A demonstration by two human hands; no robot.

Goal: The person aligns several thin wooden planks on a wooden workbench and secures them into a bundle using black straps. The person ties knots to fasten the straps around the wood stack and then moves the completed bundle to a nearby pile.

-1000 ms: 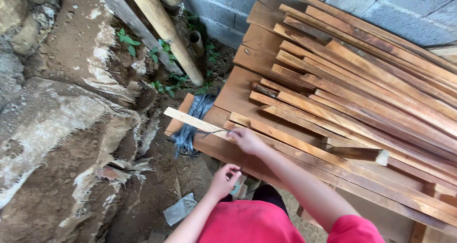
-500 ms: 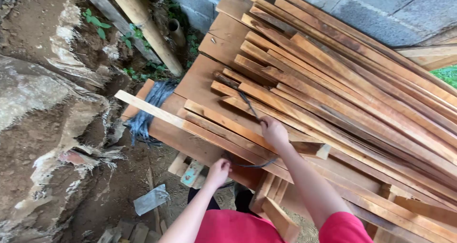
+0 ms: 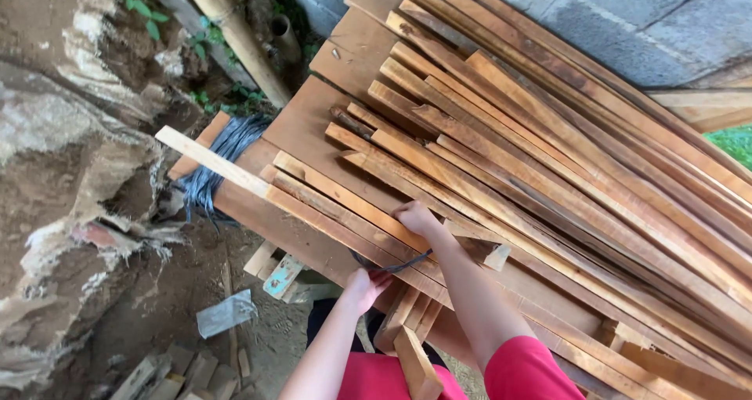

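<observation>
- At the far left a bank [image 3: 70, 188] of earth and stone rose beside the work, with torn pale sacking hanging off it.
- Below it, on the dirt floor, lay a grey scrap [image 3: 225, 314] of plastic, and a few offcuts [image 3: 270, 268] just under the near edge of the stack.
- A bundle [image 3: 213, 169] of dark strapping hung over the left end of the boards [image 3: 313, 133], just below a pale slat [image 3: 211, 161] that stuck out past them.
- A round pole [image 3: 235, 36] leaned at the top left, with a short pipe [image 3: 283, 33] upright in the ground beside it.
- The left hand [image 3: 364, 286] sat at the near edge of the boards, fingers curled shut on the lower end of a dark strap [image 3: 392, 265].
- That strap ran in a shallow loop from the left hand up to the right, lying across two long slats [image 3: 329, 204] at the front of the pile.
- The right hand [image 3: 415, 218] rested on top of those slats, fingers folded together; it seemed to pinch the strap's upper end, though the grip itself was hidden beneath the palm.
- To the right, the pile [image 3: 564, 157] of reddish slats fanned out across the boards, touching and overlapping, towards a grey block wall [image 3: 627, 24].
- No box, bin or tray was holding any of it; the slats lay loose on the boards.
</observation>
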